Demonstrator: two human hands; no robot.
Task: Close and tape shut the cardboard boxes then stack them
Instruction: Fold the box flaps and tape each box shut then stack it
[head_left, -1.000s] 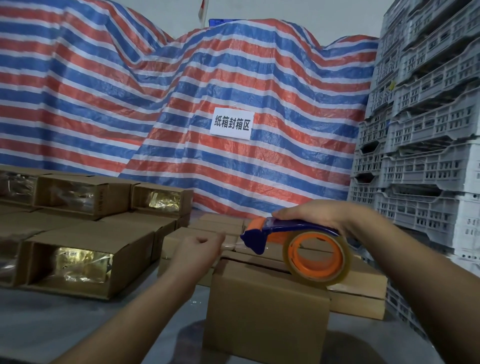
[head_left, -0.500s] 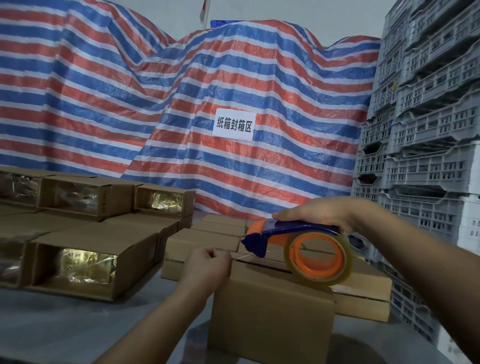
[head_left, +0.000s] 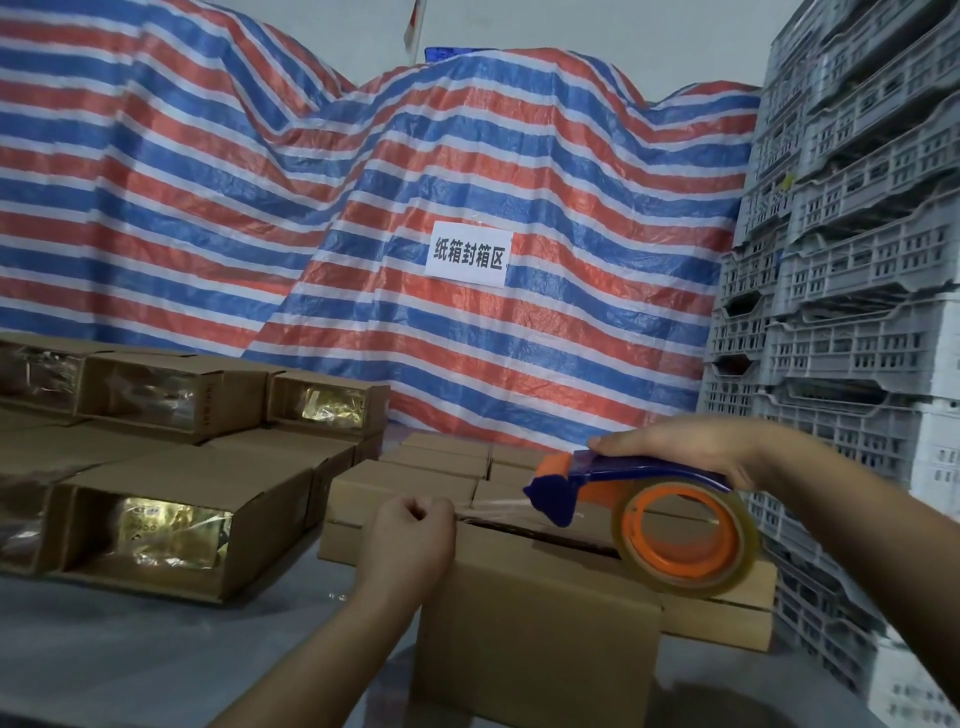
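**Tape drawn across a carton at the sealing bench**

We see the right hand (head_left: 691, 449) curled over the blue-and-orange tape dispenser (head_left: 644, 514), holding it just above the top of the cardboard box (head_left: 535, 639) at the near edge of the grey table (head_left: 119, 654). The left hand (head_left: 410, 540), fingers closed in a pinch, holds the free end of the clear tape strip (head_left: 491, 508) at the box's left top edge; the strip runs taut from there to the dispenser's blue nose. A dark gap shows along the box top beneath the strip. To the left, open cartons (head_left: 171, 525) lie on their sides, mouths toward us, each showing gold foil packets (head_left: 166, 530) under clear film. Behind the box, closed cartons (head_left: 405, 480) sit in low rows, flaps down. Bare tabletop lies in front of the open cartons and left of the box. At the right, stacked grey crates (head_left: 852, 312) stand close to the table, and a striped tarpaulin (head_left: 260, 208) with a white sign (head_left: 470, 253) closes off the back.
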